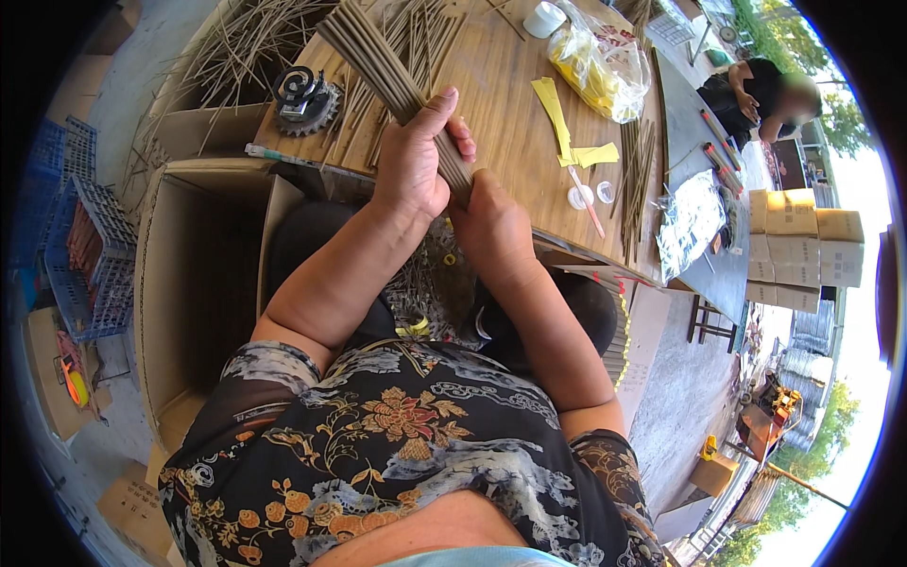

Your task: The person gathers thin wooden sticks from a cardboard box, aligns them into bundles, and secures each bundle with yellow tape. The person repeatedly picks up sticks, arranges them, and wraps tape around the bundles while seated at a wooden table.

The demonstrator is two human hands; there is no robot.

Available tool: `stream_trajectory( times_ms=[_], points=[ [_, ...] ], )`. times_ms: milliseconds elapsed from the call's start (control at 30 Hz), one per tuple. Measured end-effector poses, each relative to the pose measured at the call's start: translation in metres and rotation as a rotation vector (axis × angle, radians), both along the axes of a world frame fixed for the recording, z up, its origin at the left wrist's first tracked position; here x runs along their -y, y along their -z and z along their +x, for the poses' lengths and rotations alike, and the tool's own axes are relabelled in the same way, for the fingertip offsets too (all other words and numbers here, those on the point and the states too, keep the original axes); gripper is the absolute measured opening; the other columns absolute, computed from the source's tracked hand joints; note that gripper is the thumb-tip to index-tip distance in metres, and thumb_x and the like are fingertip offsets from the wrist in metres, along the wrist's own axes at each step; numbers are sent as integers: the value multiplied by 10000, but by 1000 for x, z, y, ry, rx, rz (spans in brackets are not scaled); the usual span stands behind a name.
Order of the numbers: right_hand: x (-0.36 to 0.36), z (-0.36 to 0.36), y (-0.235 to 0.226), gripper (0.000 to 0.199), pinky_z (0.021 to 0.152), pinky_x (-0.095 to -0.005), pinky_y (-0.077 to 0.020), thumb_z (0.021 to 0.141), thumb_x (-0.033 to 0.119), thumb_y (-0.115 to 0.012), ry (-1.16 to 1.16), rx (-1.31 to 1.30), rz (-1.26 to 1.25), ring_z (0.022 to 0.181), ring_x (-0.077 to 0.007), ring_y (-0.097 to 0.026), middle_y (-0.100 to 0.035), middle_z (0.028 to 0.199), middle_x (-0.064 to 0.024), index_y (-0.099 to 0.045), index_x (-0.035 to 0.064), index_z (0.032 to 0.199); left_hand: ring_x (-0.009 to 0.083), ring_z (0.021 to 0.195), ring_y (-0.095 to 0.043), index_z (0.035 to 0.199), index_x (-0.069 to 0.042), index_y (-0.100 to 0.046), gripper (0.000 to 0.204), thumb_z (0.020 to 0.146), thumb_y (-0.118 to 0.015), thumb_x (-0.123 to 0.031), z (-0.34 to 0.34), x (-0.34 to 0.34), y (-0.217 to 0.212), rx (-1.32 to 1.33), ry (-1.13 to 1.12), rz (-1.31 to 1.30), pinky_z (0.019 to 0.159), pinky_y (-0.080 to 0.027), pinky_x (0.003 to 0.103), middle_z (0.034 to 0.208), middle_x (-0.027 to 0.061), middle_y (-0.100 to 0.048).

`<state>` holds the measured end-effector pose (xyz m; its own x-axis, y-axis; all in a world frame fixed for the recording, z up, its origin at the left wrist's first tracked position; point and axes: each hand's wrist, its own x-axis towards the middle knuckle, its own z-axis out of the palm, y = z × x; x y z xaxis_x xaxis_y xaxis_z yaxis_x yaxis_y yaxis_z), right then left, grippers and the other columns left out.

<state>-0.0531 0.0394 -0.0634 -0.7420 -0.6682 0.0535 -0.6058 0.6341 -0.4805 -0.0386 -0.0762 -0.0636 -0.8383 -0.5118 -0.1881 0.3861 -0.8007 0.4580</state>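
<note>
A tight bundle of thin brown incense sticks (370, 59) slants up and to the left over the wooden table (496, 94). Wrapped round its middle is my left hand (416, 161), thumb on top. My right hand (493, 225) closes on the lower end, just below the left, and hides the tips there. More loose incense sticks (430, 42) lie on the table behind the bundle. To the right of my hands are yellow paper strips (553, 109) and a small clear round lid (580, 197).
An open cardboard box (156, 283) stands at my left, near blue crates (104, 255). On the table are a toothed metal device (307, 104), a plastic bag with yellow contents (600, 61) and a white roll (543, 19). Another person (746, 94) sits far right, beyond stacked cartons (789, 236).
</note>
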Motion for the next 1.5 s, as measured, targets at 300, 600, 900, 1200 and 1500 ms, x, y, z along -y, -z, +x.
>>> stream_trajectory(
  times_ms=[300, 600, 900, 1200, 1500],
  points=[
    [6, -1, 4, 284, 570, -444, -448, 712, 183, -640, -15, -69, 39, 662, -386, -564, -569, 671, -188, -420, 38, 817, 123, 455, -419, 681, -103, -470, 247, 786, -636, -254, 1, 3, -1, 54, -63, 75, 443, -363, 258, 525, 4, -434],
    [-9, -7, -31, 351, 670, -343, -463, 672, 257, -706, -106, -30, -301, 794, -290, -568, -570, 841, -123, -579, 36, 912, 119, 459, -420, 706, -108, -459, 269, 799, -621, -301, 4, 14, -4, -117, 39, -14, 450, -361, 254, 546, 9, -440],
    [-15, -9, -30, 195, 634, -327, -463, 714, 211, -664, -108, -4, -381, 711, -260, -581, -581, 813, -95, -631, 42, 808, 117, 488, -413, 657, -123, -402, 335, 831, -563, -360, 3, 10, -9, -76, 79, -108, 481, -353, 250, 576, 13, -437],
    [-14, -9, -44, 126, 595, -362, -455, 773, 168, -565, -210, -143, -205, 684, -279, -563, -560, 716, -90, -592, 54, 727, 133, 465, -464, 704, -88, -476, 277, 804, -615, -305, 1, 11, -4, -90, 74, -88, 466, -405, 266, 557, 30, -481],
    [-6, -12, -39, 80, 548, -380, -443, 721, 108, -580, -257, -465, -155, 609, -291, -553, -543, 681, -115, -534, 47, 696, 156, 508, -487, 731, -85, -468, 283, 783, -639, -304, 0, 13, -1, -54, 74, -11, 486, -436, 284, 592, 46, -495]
  ],
)
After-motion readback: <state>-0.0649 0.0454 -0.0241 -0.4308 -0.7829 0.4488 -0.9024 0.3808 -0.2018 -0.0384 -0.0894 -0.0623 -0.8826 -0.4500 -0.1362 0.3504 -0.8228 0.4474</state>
